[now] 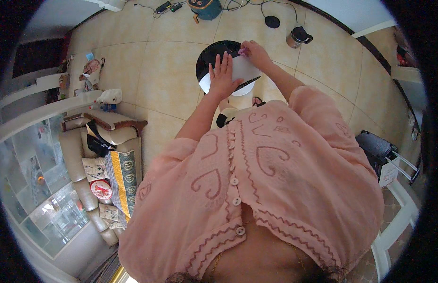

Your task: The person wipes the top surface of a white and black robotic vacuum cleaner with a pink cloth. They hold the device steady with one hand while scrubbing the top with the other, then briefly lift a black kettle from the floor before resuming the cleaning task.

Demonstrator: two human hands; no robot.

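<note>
In front of me stands a round object with a glossy black top [210,53] and a white lower side [242,89]. A flat light grey area [246,69] covers part of its top; whether it is a sheet or a panel I cannot tell. My left hand [223,79] lies over the top with fingers outstretched, holding nothing. At the far right edge, my right hand [257,54] is closed on a small crumpled pink-purple cloth [242,51], pressed against the rim. The cloth is mostly hidden by the fingers.
On the tiled floor stand a jug [297,37] with a black lid, a black round base [272,21] on a cord, and a dark green bag [205,9]. A sofa [77,162] is at left, a black suitcase [375,145] at right.
</note>
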